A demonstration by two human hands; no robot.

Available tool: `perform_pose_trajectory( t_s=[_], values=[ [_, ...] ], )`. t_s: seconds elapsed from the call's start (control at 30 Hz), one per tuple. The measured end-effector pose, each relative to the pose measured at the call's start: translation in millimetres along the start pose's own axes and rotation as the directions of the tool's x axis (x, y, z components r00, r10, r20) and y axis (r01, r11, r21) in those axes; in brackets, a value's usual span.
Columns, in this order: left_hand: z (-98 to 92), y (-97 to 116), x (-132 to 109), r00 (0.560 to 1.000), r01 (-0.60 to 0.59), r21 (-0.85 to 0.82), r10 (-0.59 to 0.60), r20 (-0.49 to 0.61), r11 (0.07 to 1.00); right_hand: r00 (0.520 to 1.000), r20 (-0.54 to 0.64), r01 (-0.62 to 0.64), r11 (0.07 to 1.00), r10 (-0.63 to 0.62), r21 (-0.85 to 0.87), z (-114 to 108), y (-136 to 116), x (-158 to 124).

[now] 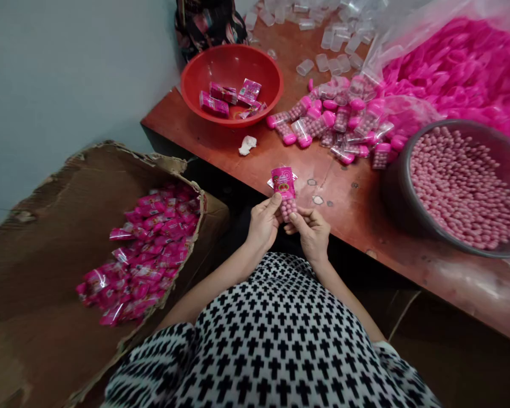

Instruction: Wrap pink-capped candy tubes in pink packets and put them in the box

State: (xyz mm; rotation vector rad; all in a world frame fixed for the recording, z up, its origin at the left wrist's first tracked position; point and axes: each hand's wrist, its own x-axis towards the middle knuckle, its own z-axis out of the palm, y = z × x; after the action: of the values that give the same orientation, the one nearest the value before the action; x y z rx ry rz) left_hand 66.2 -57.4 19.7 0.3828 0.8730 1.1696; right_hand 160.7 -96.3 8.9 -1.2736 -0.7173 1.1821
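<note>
Just off the near edge of the brown wooden worktop [344, 198], over the lap, both hands were closed on one small clear plastic tube of pink sweets [287, 207]. The left hand [263, 222] pinched its side and the right hand [312, 231] gripped its lower end, while a pink printed wrapper [283, 180] sat over its upper part. The work looked well under way but far from over. A torn cardboard box [46, 226] on the left held a heap of pink wrapped packets [148, 255], yet a pile of pink-capped filled tubes [335, 122] lay unwrapped on the worktop beside a grey round bowl [391, 181] of loose sweets. A red plastic bowl [221, 65] held a few more packets. How far the wrapper was on could not be told. Fingers hid the tube's base, and the grey bowl and a clear bag of pink caps [450, 73] were cut off at the right edge.
</note>
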Motion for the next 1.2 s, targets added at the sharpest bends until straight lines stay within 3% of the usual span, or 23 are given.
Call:
perform_pose_trajectory(
  t_s=[0.17, 0.33, 0.6, 0.7, 0.77, 0.83, 0.9, 0.93, 1.0, 1.03, 1.1, 1.17, 1.2],
  values=[
    [4.4, -12.1, -11.0, 1.000, -0.003, 0.033, 0.002, 0.004, 0.999, 0.996, -0.073, 0.050, 0.999, -0.049, 0.013, 1.7, -0.5, 3.7],
    [-1.4, -4.0, -9.8, 0.998, 0.057, -0.012, -0.057, 0.016, 0.998, 0.999, 0.039, -0.038, 0.995, 0.035, 0.088, -0.6, 0.4, 7.4],
    [-2.3, 0.8, -9.3, 0.999, 0.031, -0.033, -0.029, 0.040, 0.999, 0.994, 0.110, -0.019, 0.995, 0.008, 0.094, 10.9, 1.6, 12.7],
    [-9.1, 17.1, -16.4, 0.998, -0.064, -0.071, 0.063, -0.021, 0.995, 0.985, 0.171, -0.027, 0.996, 0.012, 0.088, 18.8, -0.9, 13.7],
    [-19.5, 37.6, -23.7, 0.973, -0.207, -0.118, 0.192, -0.129, 0.971, 0.977, 0.212, -0.027, 0.996, 0.008, 0.084, 21.3, -4.7, 14.2],
    [-32.3, 57.1, -29.9, 0.889, -0.401, -0.150, 0.345, -0.301, 0.904, 0.973, 0.230, -0.015, 0.998, 0.000, 0.066, 20.1, -9.0, 16.3],
    [-43.6, 65.9, -29.5, 0.827, -0.476, -0.107, 0.402, -0.394, 0.873, 0.974, 0.225, -0.006, 1.000, -0.001, 0.030, 15.9, -11.9, 20.3],
    [-47.6, 64.8, -25.5, 0.832, -0.452, -0.030, 0.409, -0.373, 0.892, 0.976, 0.216, -0.005, 1.000, 0.002, 0.012, 13.3, -12.4, 22.5],
    [-51.1, 53.7, -8.9, 0.870, -0.385, 0.277, 0.446, -0.209, 0.880, 0.981, 0.194, -0.004, 1.000, 0.007, -0.020, 8.1, -11.9, 26.4],
    [-50.6, 45.7, 3.0, 0.874, -0.392, 0.479, 0.481, -0.073, 0.785, 0.983, 0.186, 0.000, 0.999, 0.007, -0.036, 5.9, -11.1, 27.7],
    [-46.8, 29.9, 30.4, 0.841, -0.454, 0.795, 0.489, 0.233, 0.402, 0.983, 0.181, 0.008, 0.997, 0.005, -0.072, 2.4, -9.5, 28.9],
    [-42.2, 18.4, 56.2, 0.807, -0.464, 0.884, 0.439, 0.395, 0.058, 0.983, 0.184, 0.016, 0.993, 0.006, -0.113, -0.7, -8.8, 29.0],
    [-40.6, 14.5, 66.6, 0.798, -0.457, 0.888, 0.417, 0.436, -0.055, 0.982, 0.186, 0.018, 0.991, 0.007, -0.132, -2.2, -9.0, 29.2]
  ],
)
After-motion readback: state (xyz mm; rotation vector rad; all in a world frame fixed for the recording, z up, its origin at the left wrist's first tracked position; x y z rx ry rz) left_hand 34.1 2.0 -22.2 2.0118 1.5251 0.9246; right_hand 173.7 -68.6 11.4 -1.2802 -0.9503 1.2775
